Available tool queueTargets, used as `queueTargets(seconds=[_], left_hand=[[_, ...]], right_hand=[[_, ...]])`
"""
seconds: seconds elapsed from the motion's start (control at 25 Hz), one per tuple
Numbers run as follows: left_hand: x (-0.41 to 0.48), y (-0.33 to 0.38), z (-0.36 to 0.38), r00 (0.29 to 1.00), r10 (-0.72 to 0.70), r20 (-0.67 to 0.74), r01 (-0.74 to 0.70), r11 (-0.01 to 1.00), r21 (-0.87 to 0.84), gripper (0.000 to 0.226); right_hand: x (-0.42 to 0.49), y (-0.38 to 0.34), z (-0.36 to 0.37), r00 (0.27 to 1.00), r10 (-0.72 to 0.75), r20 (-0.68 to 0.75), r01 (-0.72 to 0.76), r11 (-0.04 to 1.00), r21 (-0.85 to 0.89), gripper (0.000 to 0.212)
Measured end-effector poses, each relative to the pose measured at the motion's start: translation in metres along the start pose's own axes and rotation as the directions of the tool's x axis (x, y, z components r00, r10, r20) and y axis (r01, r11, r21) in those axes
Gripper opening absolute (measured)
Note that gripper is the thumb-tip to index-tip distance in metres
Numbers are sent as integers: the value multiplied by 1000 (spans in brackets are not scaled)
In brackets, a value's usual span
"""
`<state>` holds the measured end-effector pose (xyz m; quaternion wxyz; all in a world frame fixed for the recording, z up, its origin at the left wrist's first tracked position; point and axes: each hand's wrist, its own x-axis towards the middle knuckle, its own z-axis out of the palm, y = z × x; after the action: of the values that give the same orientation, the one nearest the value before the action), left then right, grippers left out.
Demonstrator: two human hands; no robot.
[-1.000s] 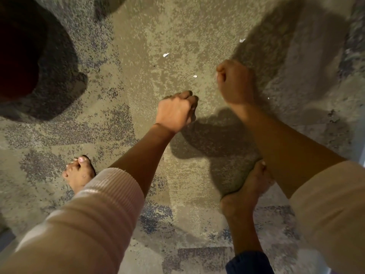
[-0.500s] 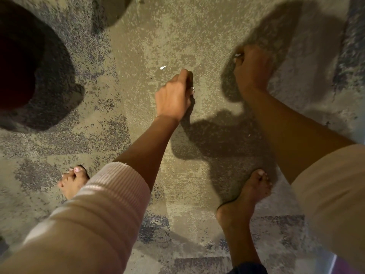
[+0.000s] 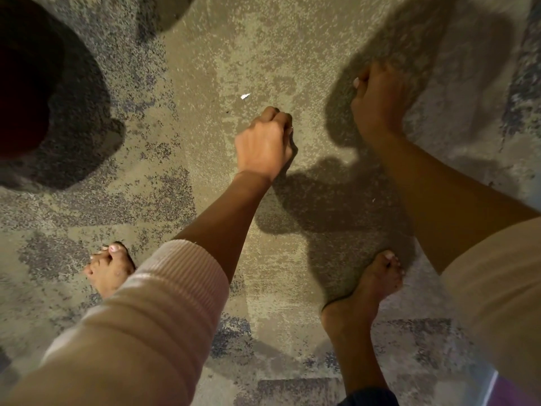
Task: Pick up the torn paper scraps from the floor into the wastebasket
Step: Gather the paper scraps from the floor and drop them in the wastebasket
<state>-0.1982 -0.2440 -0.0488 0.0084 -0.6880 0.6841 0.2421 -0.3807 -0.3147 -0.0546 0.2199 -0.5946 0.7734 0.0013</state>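
Observation:
My left hand [image 3: 263, 145] is low over the mottled carpet at centre, its fingers curled and pinching together, with a sliver of white paper showing at the fingertips. Just up and left of it lies a white paper scrap [image 3: 245, 96] on the carpet. Further right, in shadow, my right hand [image 3: 377, 104] has its fingers curled down onto the floor, where another scrap lay a moment ago. That scrap is now hidden under the fingers. A tiny white speck [image 3: 373, 200] lies by my right forearm. A dark round wastebasket [image 3: 26, 98] stands at the left edge.
My bare left foot [image 3: 108, 271] and bare right foot [image 3: 369, 294] stand on the grey-beige carpet [image 3: 205, 54] below the hands. Shadows of my arms cover the floor between the hands and the right foot.
Both hands reached forward to scraps on the floor. The left closed over the scrap near centre, the right over the one further right. The scrap at upper left has not moved.

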Motion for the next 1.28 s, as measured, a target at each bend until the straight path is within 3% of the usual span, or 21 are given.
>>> queueTargets(seconds=[0.12,0.2,0.28,0.64,0.92,1.12,1.28], left_hand=[[2,-13,-4,991,-121,-51,117,991,-70,24],[5,-31,-11,941,-310,-133,287,943,-170,20],[8,-50,-17,895,-410,-173,365,899,-243,16],[29,-54,-25,905,-385,-178,351,916,-195,15],[37,-52,-33,943,-297,-150,293,955,-47,18],[54,-45,-45,952,-306,-28,307,950,52,23],[57,-48,-59,953,-282,107,284,959,-4,31]], right_hand=[[-17,-11,4,998,-48,29,46,997,55,20],[-30,-26,8,991,-124,45,119,988,96,17],[-40,-42,14,979,-192,69,181,973,141,14],[-48,-85,31,943,-324,77,302,930,211,13],[-49,-70,34,961,-257,101,236,955,179,12],[-54,-77,34,956,-263,129,241,956,165,12],[-63,-88,27,951,-279,132,252,950,186,12]])
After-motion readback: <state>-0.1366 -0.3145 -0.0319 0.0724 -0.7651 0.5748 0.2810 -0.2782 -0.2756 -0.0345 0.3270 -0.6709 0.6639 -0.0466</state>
